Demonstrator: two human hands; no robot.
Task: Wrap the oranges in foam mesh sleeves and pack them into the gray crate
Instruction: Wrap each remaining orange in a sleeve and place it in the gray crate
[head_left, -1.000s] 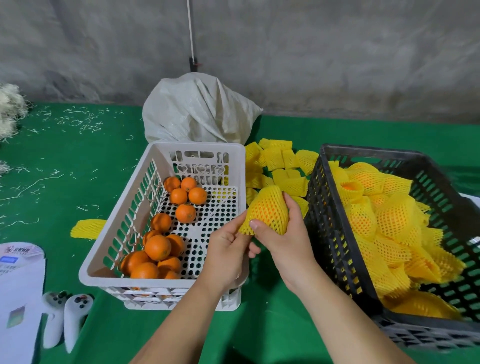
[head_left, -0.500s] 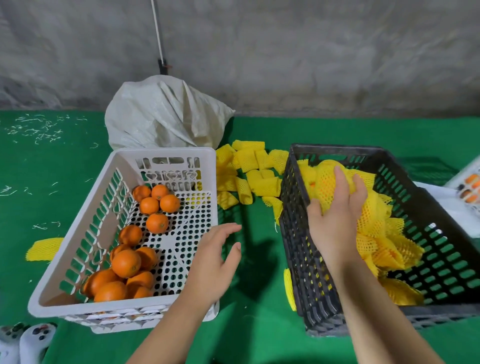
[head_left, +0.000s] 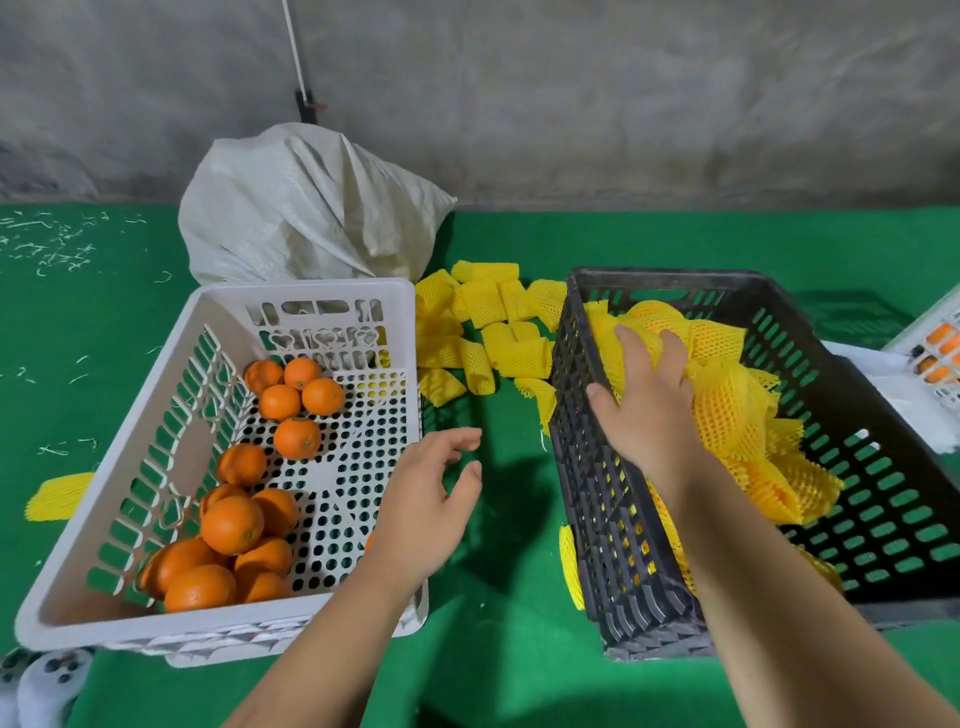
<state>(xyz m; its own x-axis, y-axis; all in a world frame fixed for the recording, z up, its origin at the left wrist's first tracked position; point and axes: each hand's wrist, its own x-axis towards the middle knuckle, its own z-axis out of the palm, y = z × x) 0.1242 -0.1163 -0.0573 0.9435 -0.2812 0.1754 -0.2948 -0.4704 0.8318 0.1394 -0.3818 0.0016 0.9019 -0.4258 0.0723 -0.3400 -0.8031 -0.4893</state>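
Several bare oranges (head_left: 232, 525) lie in the white crate (head_left: 306, 288) on the left. The gray crate (head_left: 675, 278) on the right holds several oranges wrapped in yellow foam mesh (head_left: 727, 410). My right hand (head_left: 644, 410) reaches over the gray crate's left wall, its straight fingers resting on the wrapped oranges at the back. Just above the white crate's right rim hovers my left hand (head_left: 421, 499), fingers relaxed and holding nothing. Loose yellow mesh sleeves (head_left: 483, 301) are piled between the two crates at the back.
A white woven sack (head_left: 306, 208) stands behind the white crate against the concrete wall. One stray sleeve (head_left: 60, 496) lies left of the white crate, another (head_left: 570, 566) beside the gray crate. White controllers (head_left: 47, 686) sit at bottom left. Another white crate (head_left: 935, 353) shows at the right edge.
A second ago both hands held a mesh-wrapped orange between the crates. My right hand carried it into the gray crate; my left hand let go and stayed by the white crate.
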